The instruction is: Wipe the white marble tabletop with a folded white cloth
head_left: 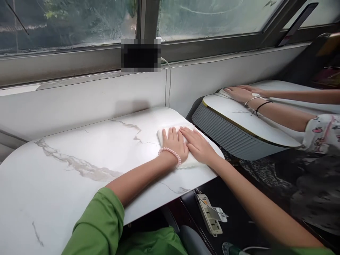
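Two windowpanes (71, 24) run along the top of the frame, above a white wall (79, 95). A white tabletop (87, 145) with grey-brown marble veining spreads from the left edge past the middle. Right of centre, the left hand (175, 143), wearing a pink coiled bracelet (170, 151), and then the right hand (198, 145) lie flat on a white cloth (191, 163) near the tabletop's right end, fingers stretched out, unclenched. Below them, a power strip (208, 214) lies on a dark surface (239, 219). At upper right, another person's hands (239, 95) are laid over a second marble-patterned tabletop (225, 105) with a ribbed side (228, 136).
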The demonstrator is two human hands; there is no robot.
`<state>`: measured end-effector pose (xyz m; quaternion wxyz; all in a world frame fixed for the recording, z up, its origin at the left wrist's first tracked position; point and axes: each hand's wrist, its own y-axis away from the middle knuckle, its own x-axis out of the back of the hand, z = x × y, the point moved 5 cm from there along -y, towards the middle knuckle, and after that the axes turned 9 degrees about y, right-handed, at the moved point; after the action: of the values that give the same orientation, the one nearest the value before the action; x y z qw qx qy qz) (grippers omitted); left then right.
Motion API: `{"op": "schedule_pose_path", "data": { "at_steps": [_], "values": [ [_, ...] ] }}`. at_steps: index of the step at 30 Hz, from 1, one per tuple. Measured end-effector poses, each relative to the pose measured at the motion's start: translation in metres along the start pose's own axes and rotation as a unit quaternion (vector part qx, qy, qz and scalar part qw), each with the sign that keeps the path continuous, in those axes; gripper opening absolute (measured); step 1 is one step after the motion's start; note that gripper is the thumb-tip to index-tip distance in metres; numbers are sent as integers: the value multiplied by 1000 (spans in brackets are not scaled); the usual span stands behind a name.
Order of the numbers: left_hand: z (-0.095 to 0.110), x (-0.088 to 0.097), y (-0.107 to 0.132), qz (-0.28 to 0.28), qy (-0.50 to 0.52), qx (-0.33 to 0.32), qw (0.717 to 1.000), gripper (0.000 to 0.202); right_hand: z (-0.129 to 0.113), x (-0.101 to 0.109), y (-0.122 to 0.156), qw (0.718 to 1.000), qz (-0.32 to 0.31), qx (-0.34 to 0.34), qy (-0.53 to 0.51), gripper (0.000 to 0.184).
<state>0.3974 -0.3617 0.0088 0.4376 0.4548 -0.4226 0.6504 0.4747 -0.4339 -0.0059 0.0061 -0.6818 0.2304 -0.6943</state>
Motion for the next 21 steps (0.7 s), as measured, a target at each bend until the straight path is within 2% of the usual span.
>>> {"op": "schedule_pose_path", "data": {
  "at_steps": [5,10,16,21],
  "values": [
    [8,7,52,3,9,-44,999,58,-45,12,41,1000,17,-16,15,64],
    [0,14,75,-8,19,-43,999,58,-71,14,43,1000,15,-24,12,64],
    [-29,19,66,-9,16,-14,1000,58,-77,3,10,1000,10,-21,5,62],
    [-75,25,38,-19,8,25,999,56,-81,-15,-46,999,14,-34,-8,57]
  ]
}}
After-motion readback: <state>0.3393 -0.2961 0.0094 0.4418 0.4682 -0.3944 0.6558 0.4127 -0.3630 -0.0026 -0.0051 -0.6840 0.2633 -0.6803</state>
